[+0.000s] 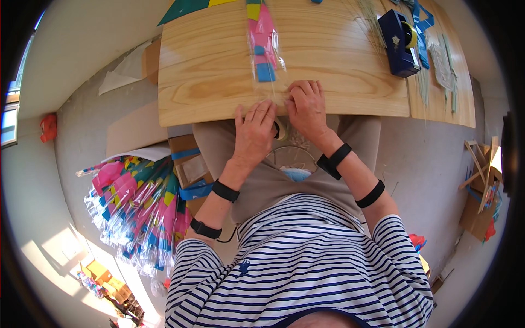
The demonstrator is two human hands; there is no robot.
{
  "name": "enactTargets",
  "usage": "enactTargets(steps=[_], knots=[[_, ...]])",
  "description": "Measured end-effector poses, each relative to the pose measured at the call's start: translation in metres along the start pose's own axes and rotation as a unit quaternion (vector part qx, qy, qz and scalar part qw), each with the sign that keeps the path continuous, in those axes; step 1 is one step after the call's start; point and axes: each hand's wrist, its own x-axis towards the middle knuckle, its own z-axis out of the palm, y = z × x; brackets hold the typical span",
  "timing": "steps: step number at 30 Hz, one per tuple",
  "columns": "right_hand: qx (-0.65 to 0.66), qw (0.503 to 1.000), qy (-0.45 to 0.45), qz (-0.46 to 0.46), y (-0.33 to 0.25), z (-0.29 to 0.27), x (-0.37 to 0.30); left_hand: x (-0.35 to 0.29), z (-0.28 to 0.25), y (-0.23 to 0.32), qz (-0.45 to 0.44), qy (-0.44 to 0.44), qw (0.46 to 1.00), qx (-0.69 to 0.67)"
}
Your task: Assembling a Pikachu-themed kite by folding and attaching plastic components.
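Note:
A long, clear plastic sleeve [279,64] lies on the wooden table, pointing toward me. Inside it is folded fabric [266,33] in pink, blue, yellow and green. My left hand [255,131] is at the table's front edge, fingers closed on the near end of the sleeve. Beside it, my right hand [308,109] has its fingers curled and pinched on the same end, a little to the right. The transparent film between the hands is hard to make out, and my fingers hide part of it.
A blue tape dispenser [395,44] with yellowish tape stands at the table's [208,82] right. Thin sticks [369,22] and plastic packets [440,65] lie around it. Many similar colourful packed bundles [136,202] are heaped at my left, next to cardboard boxes [191,167].

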Motion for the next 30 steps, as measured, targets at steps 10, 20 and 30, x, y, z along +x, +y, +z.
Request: enactTargets(steps=[10, 20, 30], knots=[[-0.066, 0.994, -0.055, -0.070, -0.010, -0.025, -0.018, 0.007, 0.001, 0.002, 0.004, 0.002, 1.000, 0.009], [-0.087, 0.974, -0.187, -0.097, -0.006, -0.019, -0.043, 0.001, -0.004, -0.012, 0.045, -0.035, 0.995, 0.080], [-0.080, 0.982, -0.119, -0.119, -0.001, -0.011, -0.044, -0.015, -0.022, -0.033, 0.015, -0.027, 0.994, 0.106]])
